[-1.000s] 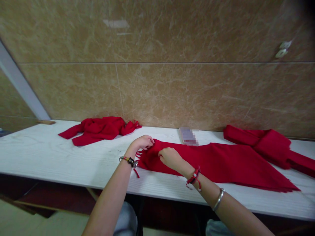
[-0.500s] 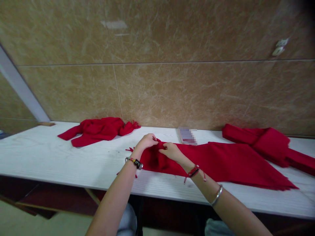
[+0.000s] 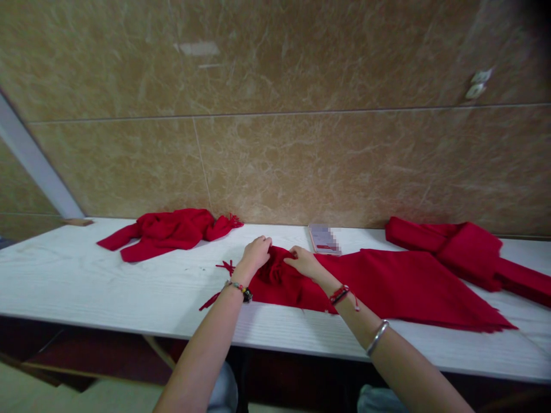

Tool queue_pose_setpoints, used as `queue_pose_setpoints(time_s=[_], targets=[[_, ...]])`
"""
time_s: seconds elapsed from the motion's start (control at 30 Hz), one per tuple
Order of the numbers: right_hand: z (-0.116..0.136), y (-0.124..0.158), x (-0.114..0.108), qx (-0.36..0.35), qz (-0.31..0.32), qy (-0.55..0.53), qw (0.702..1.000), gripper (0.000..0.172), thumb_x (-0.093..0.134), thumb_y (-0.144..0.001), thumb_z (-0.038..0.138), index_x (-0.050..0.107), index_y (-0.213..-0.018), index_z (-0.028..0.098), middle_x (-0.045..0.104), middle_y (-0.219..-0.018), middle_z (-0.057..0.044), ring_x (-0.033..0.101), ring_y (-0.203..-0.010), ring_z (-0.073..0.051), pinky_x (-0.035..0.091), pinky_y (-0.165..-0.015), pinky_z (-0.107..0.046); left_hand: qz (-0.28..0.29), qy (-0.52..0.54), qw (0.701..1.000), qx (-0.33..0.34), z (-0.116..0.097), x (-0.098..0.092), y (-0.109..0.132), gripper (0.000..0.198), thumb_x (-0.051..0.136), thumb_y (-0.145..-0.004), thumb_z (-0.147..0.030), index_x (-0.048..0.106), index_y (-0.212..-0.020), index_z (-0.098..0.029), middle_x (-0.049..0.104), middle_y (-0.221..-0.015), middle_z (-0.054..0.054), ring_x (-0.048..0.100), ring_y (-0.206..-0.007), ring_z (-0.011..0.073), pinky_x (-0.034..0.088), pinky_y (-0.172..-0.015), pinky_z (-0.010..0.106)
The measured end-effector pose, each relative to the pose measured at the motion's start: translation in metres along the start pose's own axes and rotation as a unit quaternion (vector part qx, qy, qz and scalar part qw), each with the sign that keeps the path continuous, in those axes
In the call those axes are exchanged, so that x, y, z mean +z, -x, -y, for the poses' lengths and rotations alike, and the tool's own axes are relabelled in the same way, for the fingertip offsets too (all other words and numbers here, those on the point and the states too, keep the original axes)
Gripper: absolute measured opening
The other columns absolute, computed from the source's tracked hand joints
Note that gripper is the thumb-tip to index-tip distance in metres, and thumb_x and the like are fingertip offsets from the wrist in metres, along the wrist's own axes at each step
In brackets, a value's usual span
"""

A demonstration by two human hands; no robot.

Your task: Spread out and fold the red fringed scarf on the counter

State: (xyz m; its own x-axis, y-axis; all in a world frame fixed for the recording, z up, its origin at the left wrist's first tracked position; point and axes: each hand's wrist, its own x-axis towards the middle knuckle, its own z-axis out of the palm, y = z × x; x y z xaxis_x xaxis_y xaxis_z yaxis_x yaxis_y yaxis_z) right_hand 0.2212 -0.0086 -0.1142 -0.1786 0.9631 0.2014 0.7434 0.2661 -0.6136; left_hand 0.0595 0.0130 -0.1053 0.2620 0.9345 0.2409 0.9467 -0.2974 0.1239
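Note:
A long red scarf [image 3: 387, 281] lies across the middle of the white table, its left part bunched up and its cut or fringed right end spread flat. My left hand [image 3: 257, 255] grips the bunched cloth near the scarf's left end, fingers curled into it. Just to the right, my right hand [image 3: 302, 263] pinches the same scarf with thumb and fingers. Between the two hands the fabric is gathered into folds. Tassels [image 3: 226, 266] stick out to the left of my left wrist.
A crumpled red scarf [image 3: 172, 232] lies at the back left of the white table [image 3: 64, 275]. Another folded red scarf [image 3: 469, 252] lies at the back right. Behind the middle scarf rests a phone [image 3: 323, 240], partly blurred. A marbled tile wall [image 3: 275, 160] borders the table's back edge.
My hands have moved slightly apart, and the cloth between them is more gathered. More of the fringe shows left of my left wrist. The whole view has shifted a little.

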Motion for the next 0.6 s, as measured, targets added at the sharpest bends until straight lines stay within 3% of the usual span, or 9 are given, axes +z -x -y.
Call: queue_pose_setpoints(time_s=[0.2,0.4,0.5,0.6], targets=[[-0.003,-0.002,0.000,0.002,0.000,0.013,1.000,0.017,0.048,-0.078,0.021,0.060,-0.070,0.013,0.060,-0.066,-0.004,0.047,-0.060,-0.012,0.033,-0.056,-0.023,-0.009,-0.017,0.999,-0.039,0.007,-0.005,-0.005,0.031,0.034,-0.079,-0.003,0.055,-0.098,-0.016,0.062,-0.090,0.011,0.058,-0.086,0.0179,0.041,-0.075,0.028],[-0.006,-0.002,0.001,-0.004,0.017,0.004,1.000,0.023,0.047,-0.079,0.022,0.060,-0.063,0.013,0.057,-0.058,-0.002,0.045,-0.054,-0.010,0.030,-0.050,-0.021,-0.022,-0.004,0.997,-0.070,0.042,-0.025,0.001,0.025,0.041,-0.074,-0.006,0.059,-0.089,-0.017,0.064,-0.091,0.010,0.058,-0.088,0.0195,0.041,-0.076,0.027],[-0.003,0.000,0.001,-0.014,0.029,-0.001,0.999,0.020,0.051,-0.077,0.021,0.061,-0.062,0.013,0.058,-0.058,-0.001,0.046,-0.054,-0.010,0.030,-0.050,-0.021,-0.022,0.015,0.995,-0.098,0.060,-0.026,0.004,0.023,0.043,-0.075,-0.009,0.059,-0.089,-0.016,0.064,-0.091,0.011,0.058,-0.089,0.0199,0.042,-0.076,0.028],[0.000,0.001,0.000,-0.024,0.042,-0.004,0.999,0.021,0.051,-0.076,0.020,0.061,-0.059,0.014,0.056,-0.055,0.000,0.045,-0.053,-0.010,0.030,-0.050,-0.021,0.005,0.059,0.995,-0.082,0.068,-0.021,0.005,0.027,0.049,-0.074,-0.014,0.057,-0.099,-0.017,0.065,-0.094,0.007,0.059,-0.087,0.0164,0.044,-0.075,0.024]])
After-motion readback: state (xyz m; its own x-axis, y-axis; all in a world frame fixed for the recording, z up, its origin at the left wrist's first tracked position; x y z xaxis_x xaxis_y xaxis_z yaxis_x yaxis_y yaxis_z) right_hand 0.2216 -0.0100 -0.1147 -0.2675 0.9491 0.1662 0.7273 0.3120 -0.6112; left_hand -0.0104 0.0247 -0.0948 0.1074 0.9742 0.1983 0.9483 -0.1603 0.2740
